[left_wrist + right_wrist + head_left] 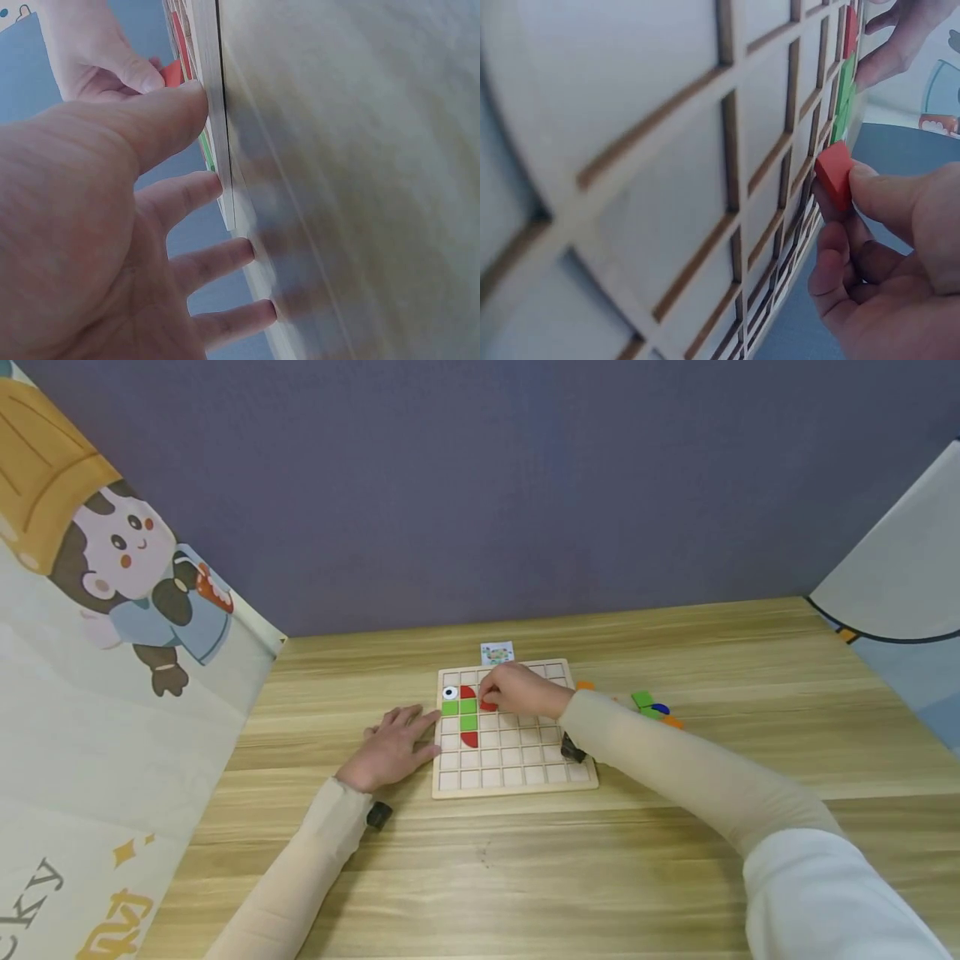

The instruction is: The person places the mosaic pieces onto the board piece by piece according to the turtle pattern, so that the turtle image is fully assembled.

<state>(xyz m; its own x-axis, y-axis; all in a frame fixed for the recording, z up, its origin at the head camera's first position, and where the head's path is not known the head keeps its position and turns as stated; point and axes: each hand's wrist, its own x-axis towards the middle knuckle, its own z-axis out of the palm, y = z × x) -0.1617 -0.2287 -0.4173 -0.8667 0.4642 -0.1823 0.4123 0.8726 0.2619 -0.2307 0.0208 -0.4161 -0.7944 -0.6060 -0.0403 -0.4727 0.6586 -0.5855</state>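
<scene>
the right hand (519, 690) pinched a red piece (832, 171) between thumb and fingers at the board (480, 779), just beside the green squares (468, 722). the left hand (392, 747), fingers spread and ungripped, touched the board's left edge.

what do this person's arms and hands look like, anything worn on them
The left hand and right hand are both bare, without gloves. Plain cream cloth covers the left forearm and right forearm, with a white sleeve higher on the right arm. A small black block shows at the left wrist and another at the right.
</scene>
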